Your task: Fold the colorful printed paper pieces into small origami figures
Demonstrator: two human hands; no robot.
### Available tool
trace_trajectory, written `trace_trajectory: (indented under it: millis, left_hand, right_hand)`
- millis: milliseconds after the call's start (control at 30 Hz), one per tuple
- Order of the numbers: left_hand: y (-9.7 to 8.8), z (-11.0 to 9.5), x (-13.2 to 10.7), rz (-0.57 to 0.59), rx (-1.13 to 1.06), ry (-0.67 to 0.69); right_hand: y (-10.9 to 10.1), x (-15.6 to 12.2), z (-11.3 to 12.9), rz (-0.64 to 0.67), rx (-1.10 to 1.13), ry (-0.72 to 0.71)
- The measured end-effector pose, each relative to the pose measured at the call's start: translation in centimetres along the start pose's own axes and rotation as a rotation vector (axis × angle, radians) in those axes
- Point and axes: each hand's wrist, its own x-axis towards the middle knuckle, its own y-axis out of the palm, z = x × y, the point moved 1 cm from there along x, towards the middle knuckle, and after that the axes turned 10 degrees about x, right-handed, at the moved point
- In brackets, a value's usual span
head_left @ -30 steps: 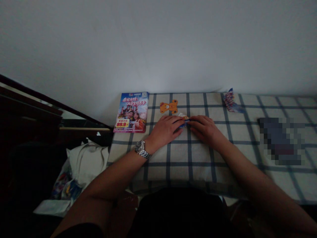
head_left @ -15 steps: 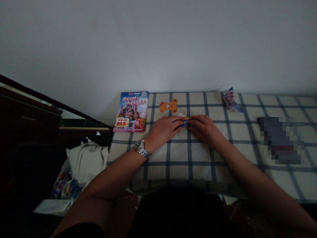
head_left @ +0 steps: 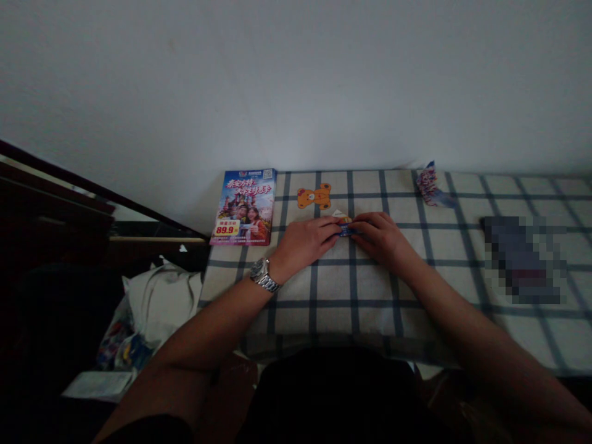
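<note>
Between my two hands a small piece of folded printed paper (head_left: 344,227) lies on the checked cloth (head_left: 333,287), showing blue, orange and a white pointed tip. The fingers of my left hand (head_left: 306,240), with a metal watch on its wrist, press together on the paper's left side. From the right, my right hand (head_left: 383,238) pinches its other edge with bent fingers. Much of the paper is hidden under the fingertips. A stack of colourful flyers (head_left: 245,206) sits at the cloth's left end. Past my hands is an orange teddy bear figure (head_left: 314,197) on the cloth.
Near the wall, a folded paper piece (head_left: 430,187) in blue, pink and white stands on the right half. A dark pixelated object (head_left: 520,259) lies farther right. Down on the left is a white bag (head_left: 164,299) beside dark furniture. The wall (head_left: 324,86) closes off the back.
Both hands stay at the paper with only slight finger shifts. A little more of the paper's blue face shows between the fingertips. Everything else is as before.
</note>
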Motion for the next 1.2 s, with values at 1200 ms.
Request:
trace_trajectory:
  millis: [1200]
  left_hand:
    - [0.11, -0.65, 0.57, -0.065, -0.030, -0.129]
  right_hand:
    - [-0.16, -0.15, 0.78, 0.032, -0.128, -0.076]
